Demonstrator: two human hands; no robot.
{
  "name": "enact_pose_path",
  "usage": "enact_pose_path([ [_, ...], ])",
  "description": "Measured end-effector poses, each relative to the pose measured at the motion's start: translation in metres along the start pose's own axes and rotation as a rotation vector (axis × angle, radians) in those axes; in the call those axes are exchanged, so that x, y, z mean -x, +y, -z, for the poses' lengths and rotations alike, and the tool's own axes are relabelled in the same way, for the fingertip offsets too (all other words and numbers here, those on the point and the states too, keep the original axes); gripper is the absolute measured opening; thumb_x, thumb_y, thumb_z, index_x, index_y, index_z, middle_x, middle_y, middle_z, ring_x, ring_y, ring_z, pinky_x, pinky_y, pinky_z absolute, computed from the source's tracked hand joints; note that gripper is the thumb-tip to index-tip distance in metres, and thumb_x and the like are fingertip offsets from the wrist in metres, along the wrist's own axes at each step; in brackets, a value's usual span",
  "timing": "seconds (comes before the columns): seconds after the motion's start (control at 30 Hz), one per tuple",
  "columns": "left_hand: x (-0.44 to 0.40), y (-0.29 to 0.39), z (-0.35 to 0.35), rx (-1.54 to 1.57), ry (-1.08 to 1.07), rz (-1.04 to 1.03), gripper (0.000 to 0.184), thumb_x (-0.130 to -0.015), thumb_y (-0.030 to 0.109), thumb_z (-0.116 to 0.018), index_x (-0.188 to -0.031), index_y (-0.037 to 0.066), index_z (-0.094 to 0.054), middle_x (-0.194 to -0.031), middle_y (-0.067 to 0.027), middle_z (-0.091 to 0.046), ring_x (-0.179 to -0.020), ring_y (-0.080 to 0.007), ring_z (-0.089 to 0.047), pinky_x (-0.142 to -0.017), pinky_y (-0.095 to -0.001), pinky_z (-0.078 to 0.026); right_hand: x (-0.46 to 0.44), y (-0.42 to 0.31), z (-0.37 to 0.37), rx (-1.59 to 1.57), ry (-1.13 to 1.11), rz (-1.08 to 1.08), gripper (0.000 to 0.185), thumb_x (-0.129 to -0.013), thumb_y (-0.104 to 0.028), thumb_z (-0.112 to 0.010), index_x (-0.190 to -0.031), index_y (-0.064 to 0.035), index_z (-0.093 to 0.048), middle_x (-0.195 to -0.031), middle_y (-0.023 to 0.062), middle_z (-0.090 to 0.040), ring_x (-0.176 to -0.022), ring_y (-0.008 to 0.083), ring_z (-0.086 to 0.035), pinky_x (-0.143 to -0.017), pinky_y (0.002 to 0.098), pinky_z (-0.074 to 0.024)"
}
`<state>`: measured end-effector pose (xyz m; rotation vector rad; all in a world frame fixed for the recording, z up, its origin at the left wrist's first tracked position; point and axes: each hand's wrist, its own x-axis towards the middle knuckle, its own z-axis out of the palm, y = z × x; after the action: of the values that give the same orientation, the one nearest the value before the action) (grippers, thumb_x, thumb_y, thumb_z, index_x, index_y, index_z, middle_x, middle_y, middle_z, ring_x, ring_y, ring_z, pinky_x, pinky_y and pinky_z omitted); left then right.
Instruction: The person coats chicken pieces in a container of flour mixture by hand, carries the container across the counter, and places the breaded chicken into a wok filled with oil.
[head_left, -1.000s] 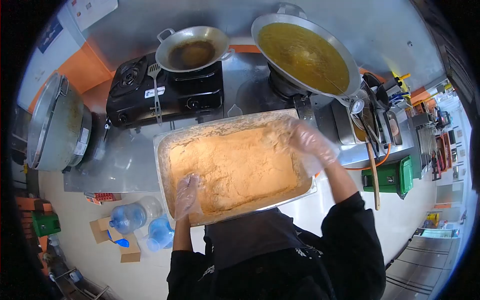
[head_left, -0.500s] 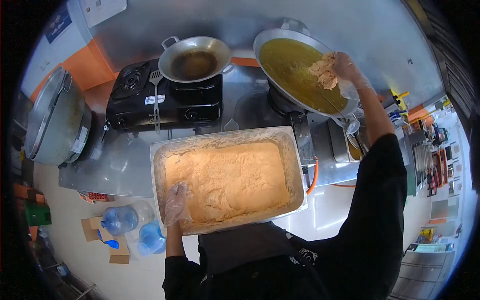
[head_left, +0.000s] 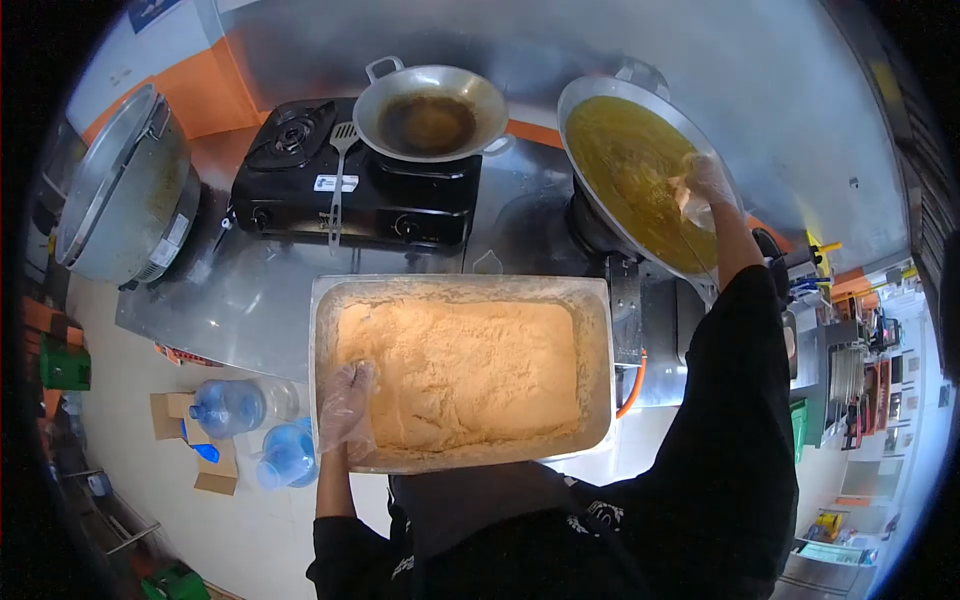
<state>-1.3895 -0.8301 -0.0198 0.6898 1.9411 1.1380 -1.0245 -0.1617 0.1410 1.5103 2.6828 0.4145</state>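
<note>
A deep rectangular metal tray (head_left: 462, 290) of orange-tinted flour (head_left: 470, 370) sits against my front. My left hand (head_left: 347, 402), in a clear plastic glove, is closed over the tray's left wall, its fingertips down by the flour. My right hand (head_left: 710, 180), also gloved, reaches out low over the right side of a large wok (head_left: 572, 130) of yellow oil (head_left: 625, 135). Its fingers are closed on a flour-coated piece of food (head_left: 683, 192), whose lower part seems to be in the oil. The exact kind of food cannot be made out.
A black gas stove (head_left: 290, 200) carries a smaller wok (head_left: 487, 105) with dark liquid and a slotted turner (head_left: 337, 195). A large metal pot (head_left: 150, 210) stands at the left. Water bottles (head_left: 228, 408) and a cardboard box (head_left: 170, 415) lie on the floor. An orange hose (head_left: 634, 390) hangs beside the tray.
My right hand has lowered toward the oil, and most of the coated piece has gone down out of sight. My left hand keeps its place on the tray. The view has shifted slightly.
</note>
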Motion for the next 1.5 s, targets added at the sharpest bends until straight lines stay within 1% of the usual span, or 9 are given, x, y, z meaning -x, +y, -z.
enact_pose_path([
  [0.23, -0.008, -0.025, 0.002, -0.573, 0.167, -0.465, 0.027, -0.091, 0.021, -0.042, -0.086, 0.001, -0.060, -0.081, -0.0177, -0.060, -0.078, -0.0300, -0.058, -0.071, -0.0382, -0.042, 0.099, -0.104, 0.119, -0.268, 0.059, 0.162, 0.029, -0.079, -0.018, -0.058, -0.104, -0.0046, -0.063, -0.095, 0.0156, -0.064, -0.087, 0.0250, -0.062, -0.076, 0.0344, -0.0484],
  [0.37, -0.011, -0.016, 0.004, -1.629, -0.565, -0.504, 0.032, -0.091, 0.026, -0.039, -0.090, 0.003, -0.062, -0.092, -0.0165, -0.059, -0.092, -0.0306, -0.053, -0.081, -0.0391, -0.041, 0.197, -0.192, 0.136, -0.607, 0.157, 0.334, 0.029, -0.085, -0.022, -0.057, -0.107, -0.0034, -0.061, -0.102, 0.0111, -0.065, -0.093, 0.0163, -0.060, -0.082, 0.0309, -0.0464],
  [0.5, -0.009, -0.029, -0.010, -0.984, -0.595, -0.241, 0.034, -0.088, 0.025, -0.038, -0.085, 0.000, -0.061, -0.088, -0.0198, -0.059, -0.090, -0.0317, -0.055, -0.078, -0.0396, -0.041, 0.294, -0.271, 0.057, -1.493, -0.349, 0.227, 0.028, -0.091, -0.017, -0.047, -0.115, -0.0052, -0.055, -0.116, 0.0106, -0.057, -0.106, 0.0190, -0.053, -0.091, 0.0304, -0.0412],
  [0.67, 0.013, 0.048, -0.032, -0.728, -0.722, 0.293, 0.036, -0.089, 0.025, -0.037, -0.095, -0.005, -0.057, -0.092, -0.0253, -0.058, -0.082, -0.0336, -0.057, -0.078, -0.0414, -0.042, 0.371, -0.392, -0.010, -0.930, -0.801, 0.429, 0.028, -0.077, -0.023, -0.061, -0.092, 0.0000, -0.061, -0.083, 0.0153, -0.062, -0.078, 0.0229, -0.059, -0.070, 0.0330, -0.0475],
  [0.9, 0.025, -0.026, -0.049, -0.473, -0.382, -0.379, 0.036, -0.088, 0.014, -0.043, -0.123, 0.010, -0.048, -0.096, -0.0161, -0.057, -0.077, -0.0307, -0.055, -0.074, -0.0412, -0.043, 0.388, -0.437, -0.054, -0.841, -1.057, 0.297, 0.024, -0.080, -0.020, -0.066, -0.088, 0.0016, -0.060, -0.078, 0.0079, -0.061, -0.071, 0.0145, -0.056, -0.064, 0.0278, -0.0452],
  [1.0, 0.020, 0.013, -0.038, -0.488, -0.469, -0.415, 0.038, -0.083, 0.012, -0.050, -0.121, 0.010, -0.051, -0.102, -0.0142, -0.058, -0.088, -0.0285, -0.055, -0.081, -0.0389, -0.043, 0.381, -0.430, 0.019, -1.802, -0.889, -0.034, 0.025, -0.077, -0.015, -0.069, -0.093, 0.0023, -0.061, -0.087, 0.0070, -0.064, -0.076, 0.0104, -0.057, -0.067, 0.0245, -0.0459],
  [1.07, 0.013, 0.023, -0.035, -0.717, -0.435, -0.702, 0.046, -0.074, 0.014, -0.061, -0.119, 0.008, -0.053, -0.109, -0.0155, -0.058, -0.105, -0.0273, -0.052, -0.090, -0.0358, -0.042, 0.368, -0.416, 0.000, -1.639, -0.875, 0.044, 0.034, -0.076, -0.019, -0.067, -0.101, 0.0022, -0.059, -0.093, 0.0125, -0.064, -0.082, 0.0178, -0.059, -0.075, 0.0280, -0.0461],
  [1.27, -0.002, 0.006, -0.053, -0.348, -0.415, 0.181, 0.035, -0.072, 0.027, -0.061, -0.097, 0.004, -0.061, -0.084, -0.0155, -0.062, -0.070, -0.0261, -0.057, -0.067, -0.0380, -0.047, 0.361, -0.405, -0.008, -1.092, -0.618, 0.166, 0.040, -0.077, -0.023, -0.065, -0.108, 0.0020, -0.057, -0.102, 0.0189, -0.061, -0.094, 0.0285, -0.059, -0.084, 0.0339, -0.0458],
  [1.5, 0.003, -0.003, -0.067, -0.550, -0.361, -0.245, 0.037, -0.069, 0.024, -0.065, -0.095, -0.002, -0.059, -0.092, -0.0213, -0.061, -0.084, -0.0310, -0.060, -0.076, -0.0385, -0.046, 0.336, -0.444, -0.063, -0.432, -0.046, 0.384, 0.036, -0.082, -0.022, -0.052, -0.108, 0.0032, -0.055, -0.108, 0.0235, -0.058, -0.102, 0.0303, -0.057, -0.085, 0.0371, -0.0460],
])
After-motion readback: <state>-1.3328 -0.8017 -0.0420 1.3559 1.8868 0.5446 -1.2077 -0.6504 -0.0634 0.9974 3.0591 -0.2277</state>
